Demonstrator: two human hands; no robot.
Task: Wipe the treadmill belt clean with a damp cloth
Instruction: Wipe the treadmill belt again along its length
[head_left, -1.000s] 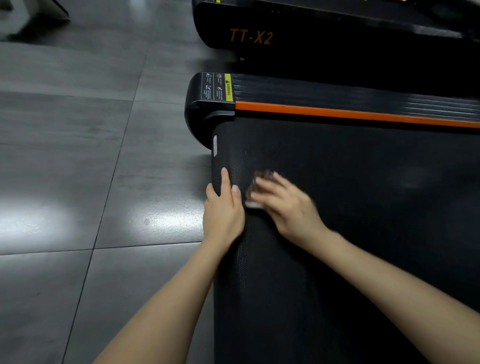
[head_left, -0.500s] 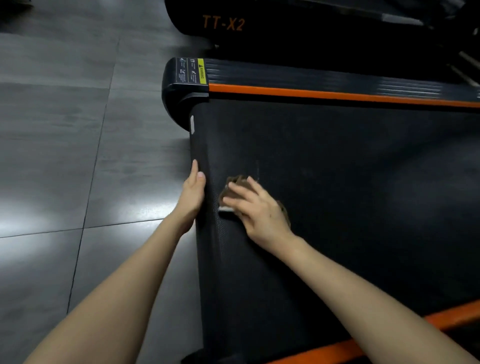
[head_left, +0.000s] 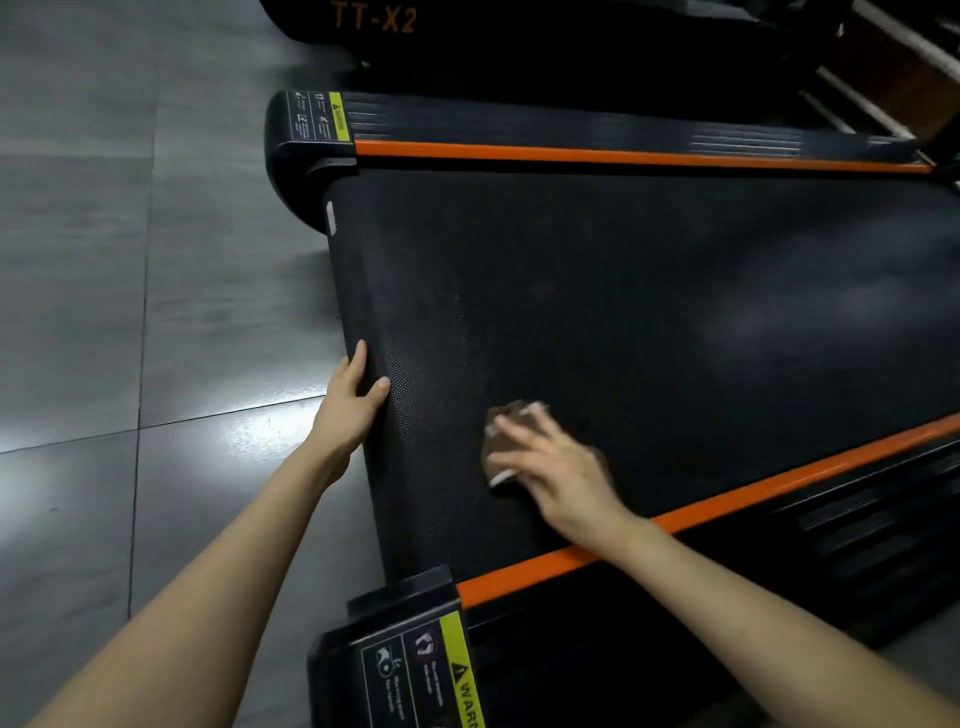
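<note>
Closest to the viewer, at the near corner of the treadmill, sits a black plastic end cap with a yellow warning label (head_left: 415, 670), and from it a near orange side strip (head_left: 727, 506) runs off to the right. Just past that strip the right hand (head_left: 566, 467) lies on the black textured treadmill belt (head_left: 649, 322), its fingers spread and fairly straight, pressing down a small brown folded cloth (head_left: 511, 431); the hand is blurred. The cloth is flat on the belt, near the near side edge and a little in from the end edge. To the left, the left hand (head_left: 353, 400) holds the belt's rounded end edge, thumb on top; the other fingers are mostly hidden behind the edge, seemingly wrapped round it. Farther on, the belt stretches dark and matte to the far orange side strip (head_left: 623, 156) and a far black end cap with a yellow label (head_left: 311, 124). Beyond stands a second black treadmill marked TT-X2 (head_left: 374, 21), on a glossy grey tiled floor (head_left: 104, 260). The wiping looks under way but far from finished: the cloth is working only the end near the person, faint hazy patches show farther right on the belt, and no clear wiped boundary can be made out. Count: two hands, one cloth, one belt being cleaned, two orange strips, two labelled end caps, two treadmills
</note>
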